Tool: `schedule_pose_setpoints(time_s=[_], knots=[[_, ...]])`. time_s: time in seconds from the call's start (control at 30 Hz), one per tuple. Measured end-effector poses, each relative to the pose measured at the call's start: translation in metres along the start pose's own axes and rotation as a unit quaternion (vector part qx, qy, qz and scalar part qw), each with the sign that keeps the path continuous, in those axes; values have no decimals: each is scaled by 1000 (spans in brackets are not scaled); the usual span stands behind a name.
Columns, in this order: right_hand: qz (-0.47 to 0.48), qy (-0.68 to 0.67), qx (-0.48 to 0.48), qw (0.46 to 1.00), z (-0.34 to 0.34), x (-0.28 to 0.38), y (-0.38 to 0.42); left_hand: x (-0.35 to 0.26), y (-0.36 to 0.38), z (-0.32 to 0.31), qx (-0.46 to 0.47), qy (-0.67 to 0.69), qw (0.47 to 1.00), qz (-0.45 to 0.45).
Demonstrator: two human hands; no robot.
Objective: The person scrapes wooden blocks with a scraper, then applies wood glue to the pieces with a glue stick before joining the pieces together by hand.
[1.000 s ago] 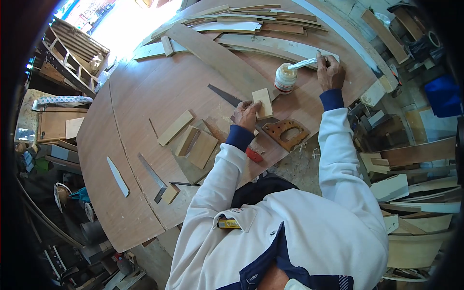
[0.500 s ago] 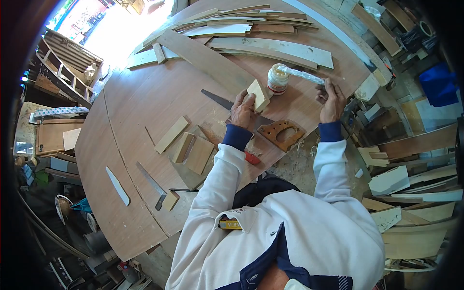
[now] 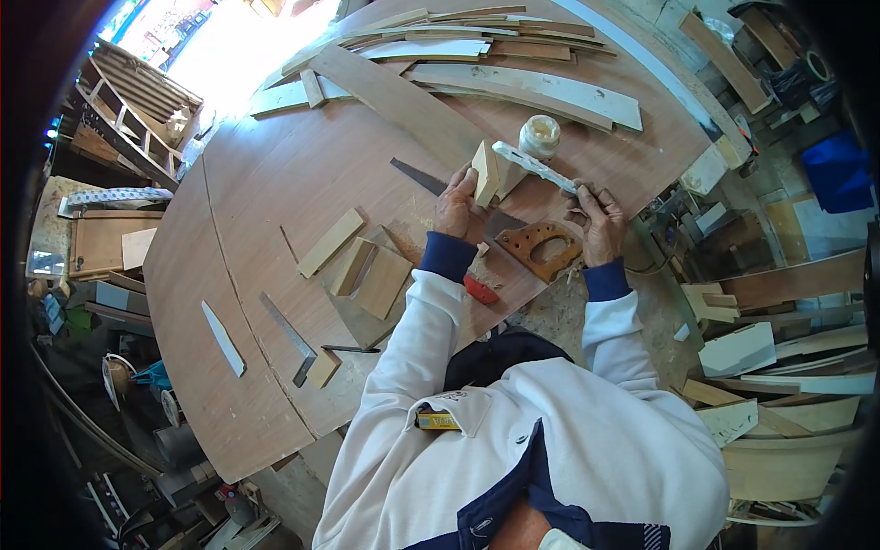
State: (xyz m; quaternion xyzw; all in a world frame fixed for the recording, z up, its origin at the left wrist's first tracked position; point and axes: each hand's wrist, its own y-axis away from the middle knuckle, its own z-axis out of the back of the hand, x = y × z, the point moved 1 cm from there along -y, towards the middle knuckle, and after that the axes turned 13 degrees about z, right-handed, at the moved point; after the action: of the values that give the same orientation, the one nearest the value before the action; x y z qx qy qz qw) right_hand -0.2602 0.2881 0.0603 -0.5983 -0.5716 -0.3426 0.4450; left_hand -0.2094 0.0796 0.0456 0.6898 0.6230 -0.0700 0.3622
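Note:
My left hand (image 3: pixel 454 206) grips a small wooden block (image 3: pixel 486 172), holding it up over the table with one face turned toward the right. In my right hand (image 3: pixel 598 220) is a white-coated glue stick (image 3: pixel 536 167), its far tip close to the block's upper edge. An uncapped glue jar (image 3: pixel 539 137) stands just beyond the stick, with pale glue showing at its mouth. Below my hands lies a handsaw (image 3: pixel 539 249) with a wooden handle, its blade partly hidden behind my left hand. A red tool (image 3: pixel 480 290) lies near my left sleeve.
Wood pieces (image 3: pixel 380 286) lie left of my left arm. Farther left are a try square (image 3: pixel 291 341), a pencil-like dark rod (image 3: pixel 351 348) and a pale pointed strip (image 3: pixel 224 337). Long wooden strips (image 3: pixel 522 87) are piled at the table's far side. Offcuts (image 3: pixel 788 422) fill the right.
My right hand has brought the stick away from the jar's mouth, left and down to the block. The left hand has turned the block more upright.

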Motion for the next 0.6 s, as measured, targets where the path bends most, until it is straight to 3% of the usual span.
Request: schedule_pose_setpoints(time_s=[0.6], knots=[[51,86,39,994,-13,5,8,-8,20,5,3,-3,1000,-23]])
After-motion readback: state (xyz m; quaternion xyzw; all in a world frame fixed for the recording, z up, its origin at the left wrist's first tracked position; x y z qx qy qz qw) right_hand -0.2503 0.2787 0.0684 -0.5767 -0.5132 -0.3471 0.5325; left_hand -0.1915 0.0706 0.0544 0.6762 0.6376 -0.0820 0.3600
